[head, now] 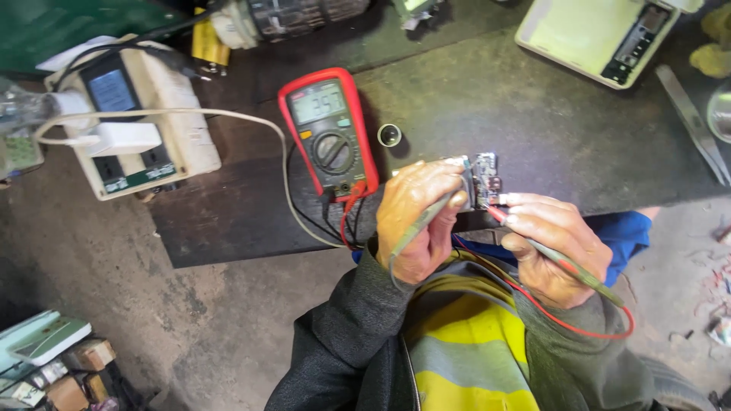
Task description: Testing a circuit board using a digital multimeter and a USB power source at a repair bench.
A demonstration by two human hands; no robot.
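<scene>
My left hand (417, 221) grips a black test probe (423, 222) and presses its tip onto a small circuit board (484, 178) at the front edge of the dark bench. My right hand (554, 245) holds a red test probe (569, 268) against the same board from the right. Red and black leads run from both probes to a red multimeter (327, 133) lying left of the board, its display lit with a reading.
A white power strip (129, 122) with plugged chargers sits at the left. A small metal ring (390, 135) lies beside the meter. A pale device casing (598, 34) and tweezers (697, 125) lie at the top right. Small boxes (53, 365) are stacked on the floor.
</scene>
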